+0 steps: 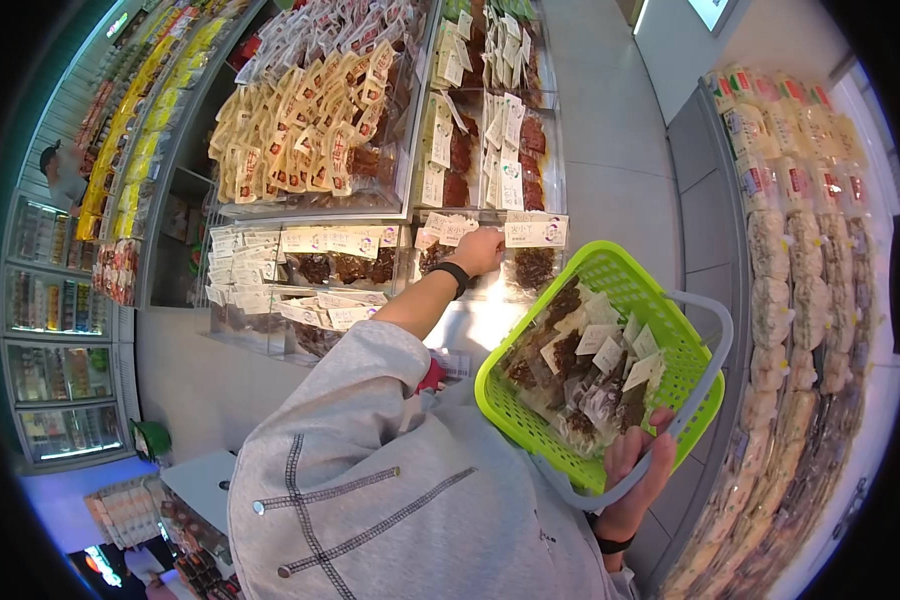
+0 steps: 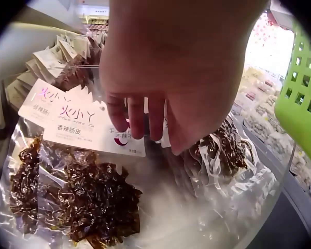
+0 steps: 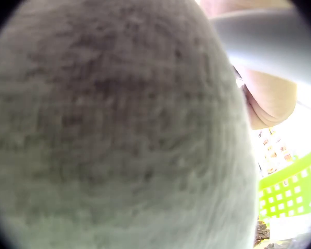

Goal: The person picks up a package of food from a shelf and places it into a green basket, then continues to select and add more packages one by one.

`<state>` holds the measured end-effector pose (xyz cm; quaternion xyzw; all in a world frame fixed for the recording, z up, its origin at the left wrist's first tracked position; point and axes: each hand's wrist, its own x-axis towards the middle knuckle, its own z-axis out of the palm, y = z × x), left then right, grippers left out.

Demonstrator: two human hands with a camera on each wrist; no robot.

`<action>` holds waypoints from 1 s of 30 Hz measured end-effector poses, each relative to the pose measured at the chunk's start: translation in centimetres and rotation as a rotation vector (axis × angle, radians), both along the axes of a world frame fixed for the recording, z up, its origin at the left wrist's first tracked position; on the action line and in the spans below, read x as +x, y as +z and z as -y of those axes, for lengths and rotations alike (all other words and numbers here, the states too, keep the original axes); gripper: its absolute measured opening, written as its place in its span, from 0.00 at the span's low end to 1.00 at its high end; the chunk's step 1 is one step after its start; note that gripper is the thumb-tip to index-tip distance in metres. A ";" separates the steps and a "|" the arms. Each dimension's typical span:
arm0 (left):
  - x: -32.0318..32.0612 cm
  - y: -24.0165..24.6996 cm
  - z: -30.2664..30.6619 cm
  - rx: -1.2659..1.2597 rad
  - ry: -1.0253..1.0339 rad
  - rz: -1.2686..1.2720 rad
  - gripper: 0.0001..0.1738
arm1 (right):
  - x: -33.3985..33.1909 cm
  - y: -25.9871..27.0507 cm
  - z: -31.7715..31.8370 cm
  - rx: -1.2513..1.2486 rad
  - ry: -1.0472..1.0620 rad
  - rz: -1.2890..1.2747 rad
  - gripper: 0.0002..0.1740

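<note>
My left hand [image 1: 482, 252] reaches into a clear bin of vacuum-packed dark brown snacks with white label cards. In the left wrist view its fingers [image 2: 155, 118] bend down at the right end of overlapping cards [image 2: 72, 124]; I cannot tell whether they pinch one. A packet of glossy brown pieces [image 2: 101, 202] lies below the cards, and more packets [image 2: 230, 148] lean to the right of the hand. My right hand [image 1: 642, 465] grips the grey handle [image 1: 712, 375] of a lime-green basket [image 1: 490, 395]. Inside the basket are several similar packets [image 1: 585, 385]. A grey sleeve fills most of the right wrist view.
Cream-coloured packets [image 1: 300, 120] are heaped in a large display at the left. Behind my left hand stand more bins with reddish packets [image 1: 533, 150]. A shelf of bagged goods [image 1: 770, 270] runs along the right. Grey floor [image 1: 610, 120] shows between the displays.
</note>
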<state>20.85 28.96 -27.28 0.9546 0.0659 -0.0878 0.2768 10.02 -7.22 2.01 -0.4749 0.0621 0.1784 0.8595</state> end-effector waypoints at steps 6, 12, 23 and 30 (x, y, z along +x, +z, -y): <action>-1.4 -4.0 0.8 0.471 -0.312 -0.139 0.14 | 0.0 0.1 0.0 -0.006 -0.011 -0.017 0.19; -1.2 -2.9 0.9 0.612 -0.226 -0.317 0.15 | 0.3 -0.7 0.7 0.024 0.025 0.004 0.16; -2.8 -2.4 -3.3 0.630 -0.363 -0.331 0.22 | 0.3 -1.4 1.1 0.068 0.030 -0.031 0.16; -2.0 -4.1 -1.4 1.149 -0.408 -0.312 0.19 | 0.5 -1.7 1.5 0.093 0.050 -0.016 0.14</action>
